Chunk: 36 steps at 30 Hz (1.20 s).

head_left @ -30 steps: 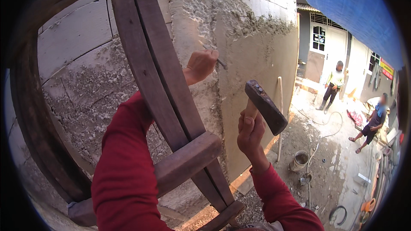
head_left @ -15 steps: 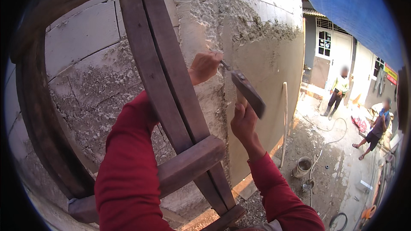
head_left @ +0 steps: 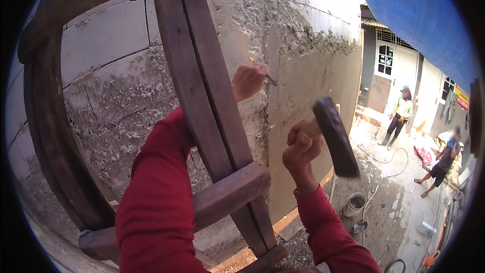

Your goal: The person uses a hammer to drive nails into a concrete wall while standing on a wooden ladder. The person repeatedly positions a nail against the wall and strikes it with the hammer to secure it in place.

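My left hand (head_left: pixel 248 81) is closed round a slim metal chisel (head_left: pixel 272 80), its struck end pointing right and its other end toward the wall. The left arm reaches behind the ladder's doubled wooden rail. In my right hand (head_left: pixel 301 147) is the short pale handle of a hammer (head_left: pixel 335 136). Its dark, blocky head is raised well to the right of the chisel, apart from it. Before both hands stands a wall (head_left: pixel 303 91), smooth grey render to the right and rough, chipped mortar along a vertical strip near the chisel.
A dark wooden ladder (head_left: pixel 230 192) stands close on my left. Far below on the ground are a bucket (head_left: pixel 355 202), a hose (head_left: pixel 379 182) and a leaning pole (head_left: pixel 334 184). Two people (head_left: pixel 400 116) stand near the house at right, under a blue tarp (head_left: pixel 419 15).
The hammer has swung away from the chisel, to the right and toward me. My left hand keeps the chisel at the same spot on the wall; the whole view has shifted slightly.
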Each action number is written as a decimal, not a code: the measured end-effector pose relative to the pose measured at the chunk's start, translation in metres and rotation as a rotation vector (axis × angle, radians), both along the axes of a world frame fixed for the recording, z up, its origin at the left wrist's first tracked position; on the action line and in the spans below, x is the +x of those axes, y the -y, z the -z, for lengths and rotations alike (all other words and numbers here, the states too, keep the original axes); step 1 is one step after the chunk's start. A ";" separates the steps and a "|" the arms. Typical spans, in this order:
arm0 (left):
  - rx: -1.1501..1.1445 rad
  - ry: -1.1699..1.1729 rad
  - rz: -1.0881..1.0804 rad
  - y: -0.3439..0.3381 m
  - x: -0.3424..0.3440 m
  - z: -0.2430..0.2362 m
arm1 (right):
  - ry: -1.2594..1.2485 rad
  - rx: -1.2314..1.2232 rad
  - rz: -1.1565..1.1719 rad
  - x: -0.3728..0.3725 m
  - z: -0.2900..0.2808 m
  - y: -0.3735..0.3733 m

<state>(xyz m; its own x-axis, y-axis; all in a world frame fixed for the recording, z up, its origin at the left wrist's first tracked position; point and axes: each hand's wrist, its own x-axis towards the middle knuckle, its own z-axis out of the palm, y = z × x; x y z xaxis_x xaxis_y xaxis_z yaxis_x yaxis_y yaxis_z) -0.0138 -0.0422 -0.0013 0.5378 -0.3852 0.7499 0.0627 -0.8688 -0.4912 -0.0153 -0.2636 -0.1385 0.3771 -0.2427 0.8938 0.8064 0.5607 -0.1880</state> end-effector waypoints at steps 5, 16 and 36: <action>0.026 0.017 -0.007 -0.004 0.004 -0.001 | 0.009 -0.213 0.102 0.030 0.006 -0.042; 0.001 -0.021 -0.061 -0.001 0.005 -0.006 | 0.102 -0.090 0.041 0.021 0.021 -0.020; 0.222 -0.228 -0.132 -0.011 -0.012 0.002 | -0.138 -0.238 0.122 -0.002 0.027 -0.021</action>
